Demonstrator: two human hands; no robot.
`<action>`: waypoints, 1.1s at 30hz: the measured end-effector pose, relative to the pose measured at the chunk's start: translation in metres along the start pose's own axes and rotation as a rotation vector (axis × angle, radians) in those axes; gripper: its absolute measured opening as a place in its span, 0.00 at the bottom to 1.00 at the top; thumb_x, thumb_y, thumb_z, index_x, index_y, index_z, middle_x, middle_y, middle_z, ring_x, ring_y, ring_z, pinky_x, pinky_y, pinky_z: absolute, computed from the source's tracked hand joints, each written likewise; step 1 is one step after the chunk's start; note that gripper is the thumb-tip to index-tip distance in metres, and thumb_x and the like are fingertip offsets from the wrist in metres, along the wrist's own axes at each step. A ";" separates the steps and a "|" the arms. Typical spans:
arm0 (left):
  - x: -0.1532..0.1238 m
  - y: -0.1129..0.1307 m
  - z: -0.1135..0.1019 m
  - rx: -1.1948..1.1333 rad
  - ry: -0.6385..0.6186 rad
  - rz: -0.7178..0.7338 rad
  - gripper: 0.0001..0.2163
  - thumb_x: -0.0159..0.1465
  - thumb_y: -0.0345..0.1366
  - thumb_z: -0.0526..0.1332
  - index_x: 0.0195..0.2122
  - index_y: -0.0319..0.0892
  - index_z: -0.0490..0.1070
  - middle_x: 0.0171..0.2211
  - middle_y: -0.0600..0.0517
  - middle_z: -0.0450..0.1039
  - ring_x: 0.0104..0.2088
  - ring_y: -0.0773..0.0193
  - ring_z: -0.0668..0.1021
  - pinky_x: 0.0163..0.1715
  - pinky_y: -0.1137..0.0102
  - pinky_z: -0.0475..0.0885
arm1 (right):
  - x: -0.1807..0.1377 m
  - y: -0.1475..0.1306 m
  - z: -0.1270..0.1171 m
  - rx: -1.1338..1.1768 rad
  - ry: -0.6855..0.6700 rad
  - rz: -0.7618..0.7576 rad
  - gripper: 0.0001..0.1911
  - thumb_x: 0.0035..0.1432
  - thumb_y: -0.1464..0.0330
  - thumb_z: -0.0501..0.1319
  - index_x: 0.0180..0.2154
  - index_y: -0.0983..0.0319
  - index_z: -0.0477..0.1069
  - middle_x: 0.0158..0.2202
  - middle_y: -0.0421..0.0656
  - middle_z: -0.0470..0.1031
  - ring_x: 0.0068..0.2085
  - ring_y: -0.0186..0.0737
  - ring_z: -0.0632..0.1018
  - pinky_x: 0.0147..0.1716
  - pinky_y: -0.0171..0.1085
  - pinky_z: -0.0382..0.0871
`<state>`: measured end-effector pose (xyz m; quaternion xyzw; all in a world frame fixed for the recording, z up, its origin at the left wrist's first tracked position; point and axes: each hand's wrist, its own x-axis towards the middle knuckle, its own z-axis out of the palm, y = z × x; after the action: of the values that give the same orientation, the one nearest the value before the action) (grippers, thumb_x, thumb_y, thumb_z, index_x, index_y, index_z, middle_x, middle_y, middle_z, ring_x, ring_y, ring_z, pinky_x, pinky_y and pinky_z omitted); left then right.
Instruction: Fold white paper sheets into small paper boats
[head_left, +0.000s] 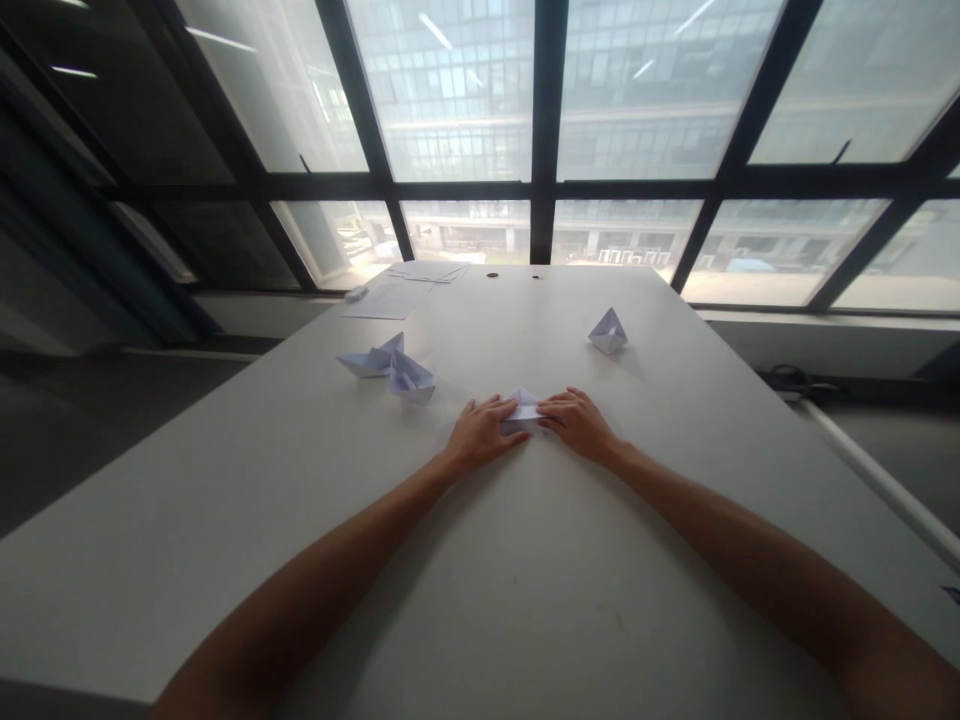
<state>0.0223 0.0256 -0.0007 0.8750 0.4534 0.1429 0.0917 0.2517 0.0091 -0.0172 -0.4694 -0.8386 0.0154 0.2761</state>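
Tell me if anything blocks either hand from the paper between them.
Nothing visible does: the left hand and right hand both already touch the folded paper. The paper boats stand apart from both hands.

A pale worktop point(480, 600) stretches toward a wall of windows point(637, 90) set in a dark frame point(550, 120). Near its far edge, a dark round hole point(492, 275) shows. Beyond the glass stands a large building point(465, 90), washed out by daylight. A dark blue curtain point(97, 210) hangs at left; at right, a white pole point(877, 470) slants beside the worktop, near a black cable point(795, 380).
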 end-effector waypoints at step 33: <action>-0.004 0.014 0.015 0.175 -0.029 0.075 0.33 0.71 0.57 0.41 0.69 0.41 0.52 0.71 0.42 0.46 0.70 0.49 0.50 0.66 0.50 0.47 | -0.004 -0.007 -0.005 -0.254 -0.162 0.146 0.25 0.60 0.79 0.50 0.57 0.68 0.71 0.60 0.57 0.69 0.63 0.52 0.67 0.64 0.51 0.54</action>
<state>0.0360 0.0139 -0.0112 0.8979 0.4298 0.0934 0.0160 0.2500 0.0009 -0.0131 -0.5575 -0.8169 -0.0330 0.1443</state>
